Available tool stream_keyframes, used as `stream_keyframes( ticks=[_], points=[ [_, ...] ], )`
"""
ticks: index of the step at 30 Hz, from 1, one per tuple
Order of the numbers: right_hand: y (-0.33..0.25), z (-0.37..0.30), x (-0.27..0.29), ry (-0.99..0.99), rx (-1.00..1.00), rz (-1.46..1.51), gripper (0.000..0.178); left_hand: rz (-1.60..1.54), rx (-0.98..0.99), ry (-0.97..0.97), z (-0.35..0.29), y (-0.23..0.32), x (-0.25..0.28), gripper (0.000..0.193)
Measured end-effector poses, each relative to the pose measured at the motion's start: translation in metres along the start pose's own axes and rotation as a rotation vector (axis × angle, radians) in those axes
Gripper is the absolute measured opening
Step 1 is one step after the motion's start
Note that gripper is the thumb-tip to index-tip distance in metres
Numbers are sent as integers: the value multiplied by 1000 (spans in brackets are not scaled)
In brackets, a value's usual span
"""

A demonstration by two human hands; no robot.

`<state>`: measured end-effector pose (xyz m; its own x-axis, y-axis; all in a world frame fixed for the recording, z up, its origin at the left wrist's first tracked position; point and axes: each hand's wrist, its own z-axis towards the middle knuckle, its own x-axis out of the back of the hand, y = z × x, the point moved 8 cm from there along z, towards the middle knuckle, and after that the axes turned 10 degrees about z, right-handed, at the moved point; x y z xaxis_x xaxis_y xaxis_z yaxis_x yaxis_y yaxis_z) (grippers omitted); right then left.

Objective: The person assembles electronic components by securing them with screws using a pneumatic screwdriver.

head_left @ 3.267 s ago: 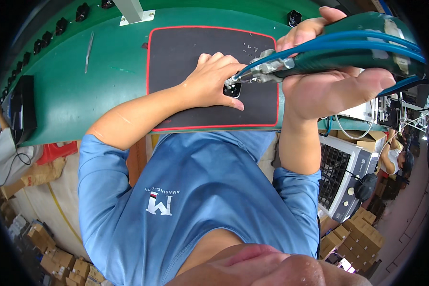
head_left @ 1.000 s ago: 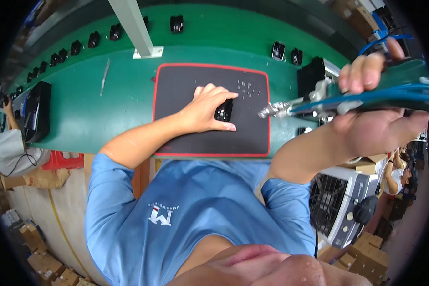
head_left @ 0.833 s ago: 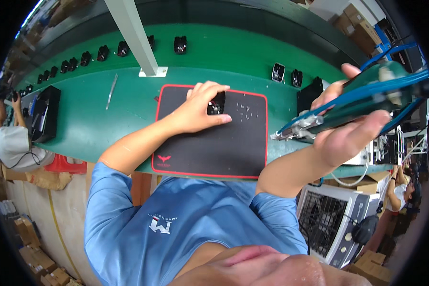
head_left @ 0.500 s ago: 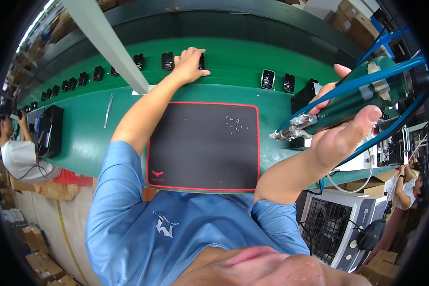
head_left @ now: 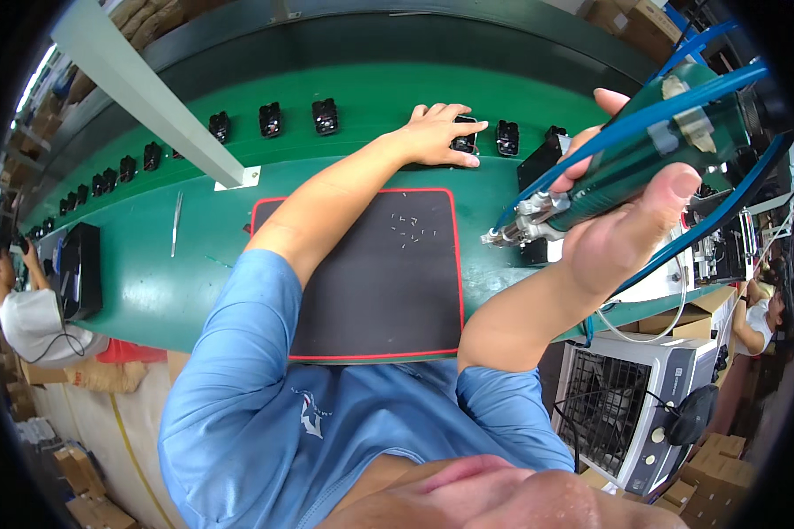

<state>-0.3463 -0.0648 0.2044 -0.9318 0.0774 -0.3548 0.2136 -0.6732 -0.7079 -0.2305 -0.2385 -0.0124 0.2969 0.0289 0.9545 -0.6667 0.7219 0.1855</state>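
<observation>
My left hand reaches across to the green strip at the back, fingers apart over a small black plastic housing. Its thumb lies at the housing's near side and the fingertips at the far side; no firm grip shows. In my right hand is a green cylindrical air tool with blue hoses and a metal end pointing left. The thumb is stretched along the near side, while the other fingers curl behind the tool. Another black housing stands to the right of my left hand.
Several black housings line the green strip leftward. A black mat with a red border carries small pale scraps. A grey post rises at left; tweezers lie near it. Blue hoses cross at right.
My left hand has left one black housing on the strip and moved right to another. The view has turned slightly. My right hand still holds the air tool.
</observation>
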Motion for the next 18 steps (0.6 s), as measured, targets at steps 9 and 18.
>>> stream_keyframes(
  ticks=[9, 18],
  points=[
    [6, -1, -10, -32, 36, -51, 87, -139, 196, 34, 18, -19, -9, 80],
    [13, -11, -33, -110, -31, 39, 81, -541, 57, 175, -193, 40, 64, 92]
  ],
)
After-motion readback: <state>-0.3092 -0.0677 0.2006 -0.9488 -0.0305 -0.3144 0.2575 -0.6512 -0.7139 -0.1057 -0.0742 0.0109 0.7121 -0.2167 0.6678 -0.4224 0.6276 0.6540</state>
